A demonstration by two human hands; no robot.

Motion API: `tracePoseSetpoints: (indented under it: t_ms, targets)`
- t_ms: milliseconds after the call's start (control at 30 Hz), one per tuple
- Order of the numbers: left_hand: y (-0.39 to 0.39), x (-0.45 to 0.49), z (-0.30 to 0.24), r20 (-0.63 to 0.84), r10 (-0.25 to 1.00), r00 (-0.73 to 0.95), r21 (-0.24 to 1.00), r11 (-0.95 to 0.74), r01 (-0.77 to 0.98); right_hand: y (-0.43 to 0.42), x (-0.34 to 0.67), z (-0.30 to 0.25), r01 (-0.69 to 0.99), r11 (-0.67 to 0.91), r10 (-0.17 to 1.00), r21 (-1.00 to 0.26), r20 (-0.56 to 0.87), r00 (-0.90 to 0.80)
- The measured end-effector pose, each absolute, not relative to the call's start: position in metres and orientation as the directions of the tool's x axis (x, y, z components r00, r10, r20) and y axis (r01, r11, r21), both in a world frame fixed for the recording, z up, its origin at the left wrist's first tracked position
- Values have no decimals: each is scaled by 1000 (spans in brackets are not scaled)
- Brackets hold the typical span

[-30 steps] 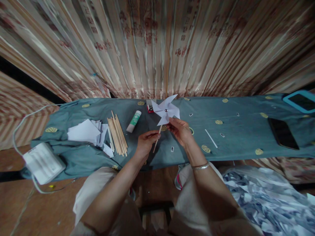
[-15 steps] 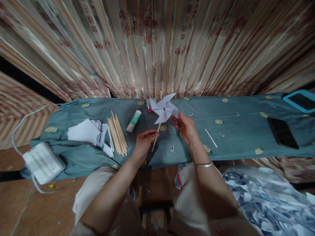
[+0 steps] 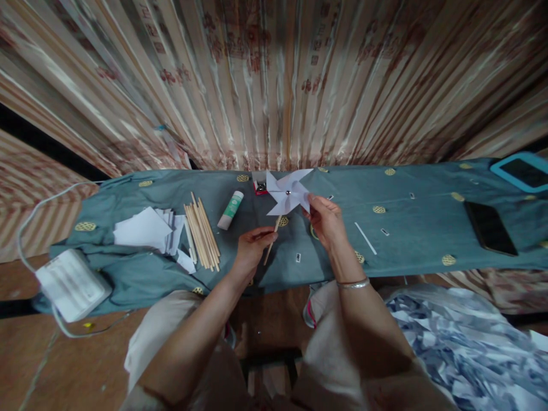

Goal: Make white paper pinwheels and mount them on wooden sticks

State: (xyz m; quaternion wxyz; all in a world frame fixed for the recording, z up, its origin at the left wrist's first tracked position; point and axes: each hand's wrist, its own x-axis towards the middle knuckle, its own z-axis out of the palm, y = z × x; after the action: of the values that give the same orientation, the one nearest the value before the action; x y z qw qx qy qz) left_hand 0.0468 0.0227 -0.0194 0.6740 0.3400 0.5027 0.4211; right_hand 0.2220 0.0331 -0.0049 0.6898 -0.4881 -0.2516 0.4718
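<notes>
Between 2 hands (image 3: 254, 246), white paper pinwheel (image 3: 282, 200), shiny center (image 3: 288, 193), wooden stick (image 3: 277, 224)

I can read no word or number for certain from here. The cylindrical white glue stick with a green label (image 3: 230, 210) carries pale lettering on its label, too small for me to make out. On the teal cloth with yellow oval motifs (image 3: 423, 228), small black-and-white rectangular patches (image 3: 298, 258) bear marks like lettering (even the nearest one is a blur to me). The pleated beige striped curtain (image 3: 274, 103) shows columns of dark boxed signs (image 3: 314, 59), which I cannot decipher either.
</notes>
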Motion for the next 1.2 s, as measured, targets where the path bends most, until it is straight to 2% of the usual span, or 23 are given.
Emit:
tracePoseSetpoints:
  t_ms: [767, 1200]
  targets:
    - [27, 46, -19, -380, 918, 114, 873, 396, -284, 28, 205, -1, -498, -12, 912, -867, -214, 351]
    - [26, 46, -18, -388, 915, 112, 866, 403, -295, 28, 200, -4, -477, -29, 923, -878, -206, 325]
